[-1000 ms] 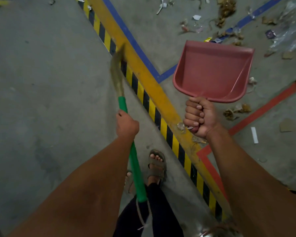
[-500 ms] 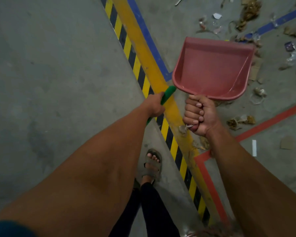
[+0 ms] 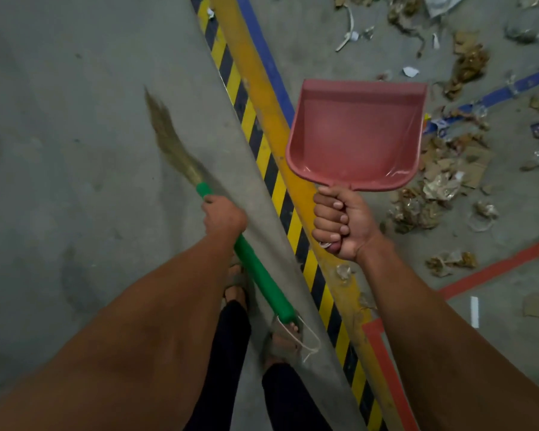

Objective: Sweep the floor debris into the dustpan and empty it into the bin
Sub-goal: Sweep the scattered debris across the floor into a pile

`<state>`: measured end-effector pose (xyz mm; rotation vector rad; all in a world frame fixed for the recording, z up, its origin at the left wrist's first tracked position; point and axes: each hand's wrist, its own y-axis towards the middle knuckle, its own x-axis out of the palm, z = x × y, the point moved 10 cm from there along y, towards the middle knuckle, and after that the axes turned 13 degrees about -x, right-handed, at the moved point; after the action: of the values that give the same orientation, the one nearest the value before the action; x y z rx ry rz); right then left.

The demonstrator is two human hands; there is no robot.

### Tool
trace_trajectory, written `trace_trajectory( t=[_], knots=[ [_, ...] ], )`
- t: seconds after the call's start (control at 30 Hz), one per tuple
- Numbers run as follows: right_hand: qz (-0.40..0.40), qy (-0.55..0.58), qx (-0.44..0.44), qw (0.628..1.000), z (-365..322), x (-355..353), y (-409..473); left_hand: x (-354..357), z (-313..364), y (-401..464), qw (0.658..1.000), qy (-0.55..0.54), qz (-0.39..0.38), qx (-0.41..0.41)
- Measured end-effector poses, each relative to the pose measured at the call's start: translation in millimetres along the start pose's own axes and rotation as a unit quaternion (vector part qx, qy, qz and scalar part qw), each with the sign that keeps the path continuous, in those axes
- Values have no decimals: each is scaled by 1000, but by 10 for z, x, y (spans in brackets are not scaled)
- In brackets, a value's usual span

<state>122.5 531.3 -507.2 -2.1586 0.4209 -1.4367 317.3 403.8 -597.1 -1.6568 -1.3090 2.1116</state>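
Observation:
My left hand (image 3: 223, 216) grips the green handle of a grass broom (image 3: 259, 272). Its brown bristles (image 3: 168, 144) point up and left over bare concrete, blurred. My right hand (image 3: 339, 223) grips the handle of a red dustpan (image 3: 355, 135), which is held in the air with nothing in it, its mouth facing away from me. Floor debris (image 3: 430, 188), crumpled paper, cardboard scraps and dry leaves, lies scattered on the floor to the right of the dustpan. No bin is in view.
A yellow line with black-and-yellow hazard stripes (image 3: 277, 194) and a blue stripe runs diagonally across the concrete floor. A red line (image 3: 492, 269) crosses at the lower right. My sandalled feet (image 3: 280, 340) stand just left of the hazard stripes.
The broom has swung: its bristles, hidden half a second ago, now point up and left, with the handle end near my feet. The dustpan has shifted slightly, still held up.

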Motion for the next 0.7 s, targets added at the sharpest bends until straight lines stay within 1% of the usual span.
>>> trace_trajectory(
  t=[0.07,0.17,0.2,0.3,0.37,0.43,0.5,0.6,0.67,0.7],
  knots=[
    [3,2,-1,1000,-56,33,164,132,275,79,998,37,-32,38],
    [2,23,-5,1000,-143,59,397,379,727,-30,978,117,-66,159],
    [6,31,-8,999,-167,62,486,442,887,-81,965,143,-77,206],
    [21,42,-19,999,-241,101,722,523,1326,-220,907,189,-129,353],
    [30,41,-20,999,-278,167,892,465,1485,-208,877,193,-162,408],
    [33,38,-16,999,-309,274,1057,332,1540,-131,865,178,-171,437],
    [30,35,-8,999,-323,394,1224,110,1492,45,879,129,-143,436],
    [19,33,4,999,-326,602,1496,-338,1310,458,918,50,-58,390],
    [15,30,9,999,-333,722,1655,-636,1169,706,942,27,7,336],
    [13,30,13,999,-331,779,1733,-782,1092,836,955,17,38,292]
  ],
)
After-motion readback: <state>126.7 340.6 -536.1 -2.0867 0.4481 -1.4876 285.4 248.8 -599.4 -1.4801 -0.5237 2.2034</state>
